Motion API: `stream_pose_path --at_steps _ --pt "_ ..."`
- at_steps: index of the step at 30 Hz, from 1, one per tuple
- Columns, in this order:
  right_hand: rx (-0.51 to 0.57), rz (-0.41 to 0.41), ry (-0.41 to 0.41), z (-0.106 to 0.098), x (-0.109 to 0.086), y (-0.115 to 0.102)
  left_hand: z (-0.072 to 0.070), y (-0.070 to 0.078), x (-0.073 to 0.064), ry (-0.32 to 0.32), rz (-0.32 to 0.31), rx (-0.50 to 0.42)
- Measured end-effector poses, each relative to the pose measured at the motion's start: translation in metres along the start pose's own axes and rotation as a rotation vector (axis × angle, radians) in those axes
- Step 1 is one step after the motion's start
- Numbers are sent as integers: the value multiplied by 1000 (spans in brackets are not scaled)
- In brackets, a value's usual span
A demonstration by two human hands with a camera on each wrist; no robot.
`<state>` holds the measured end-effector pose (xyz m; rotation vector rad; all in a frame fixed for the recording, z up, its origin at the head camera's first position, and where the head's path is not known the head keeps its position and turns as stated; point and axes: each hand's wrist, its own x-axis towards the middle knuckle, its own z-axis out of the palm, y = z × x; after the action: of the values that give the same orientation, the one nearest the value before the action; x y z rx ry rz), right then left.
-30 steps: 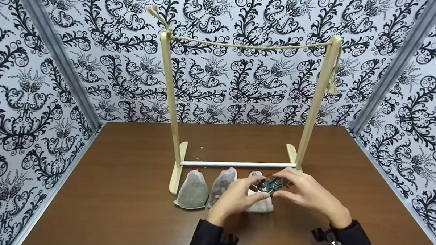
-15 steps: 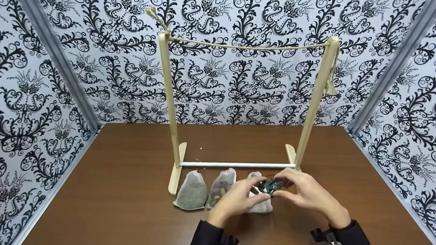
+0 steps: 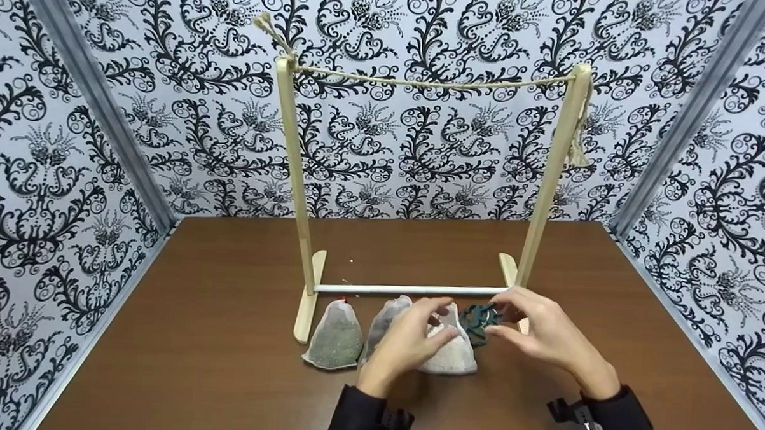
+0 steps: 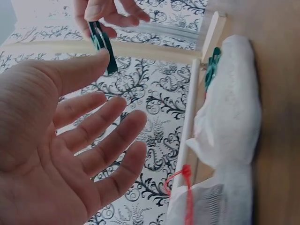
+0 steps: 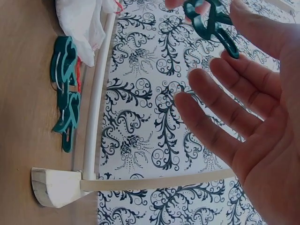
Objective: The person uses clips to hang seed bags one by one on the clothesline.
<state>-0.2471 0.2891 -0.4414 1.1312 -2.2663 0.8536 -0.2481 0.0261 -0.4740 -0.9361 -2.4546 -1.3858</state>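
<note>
My right hand (image 3: 541,329) pinches a green plastic clothespin (image 5: 228,43) between thumb and fingertips, its other fingers loosely bent. My left hand (image 3: 407,340) is just left of it with fingers spread and relaxed; its thumb overlaps the clothespin in the left wrist view. Below the hands, more green clothespins (image 5: 68,105) lie on the table beside the right-hand white mesh bag (image 3: 453,354). A middle bag (image 3: 379,323) is partly hidden behind my left hand. At the left lies a third bag (image 3: 337,337) with greyish-green contents.
A wooden stand with two posts (image 3: 296,174) rises behind the bags, a sagging rope (image 3: 438,84) strung between their tops. A white bar (image 3: 412,290) joins its feet low over the brown table (image 3: 225,337). Patterned walls (image 3: 372,144) surround the table.
My hands have moved apart from their cupped position over the clothespins. The left has shifted left, and the green clothespins and right-hand bag show more fully between them.
</note>
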Motion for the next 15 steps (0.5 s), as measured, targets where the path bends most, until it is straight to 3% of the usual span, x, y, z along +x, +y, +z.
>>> stream_pose_path --at_steps 3,9,15 --pt "-13 -6 43 -5 0 1 -4 1 0 48 -1 24" --pt "-10 -54 154 -16 4 -4 -9 2 2 87 -37 72" --pt "-2 -48 230 -29 6 -7 -3 2 9 129 -85 262"
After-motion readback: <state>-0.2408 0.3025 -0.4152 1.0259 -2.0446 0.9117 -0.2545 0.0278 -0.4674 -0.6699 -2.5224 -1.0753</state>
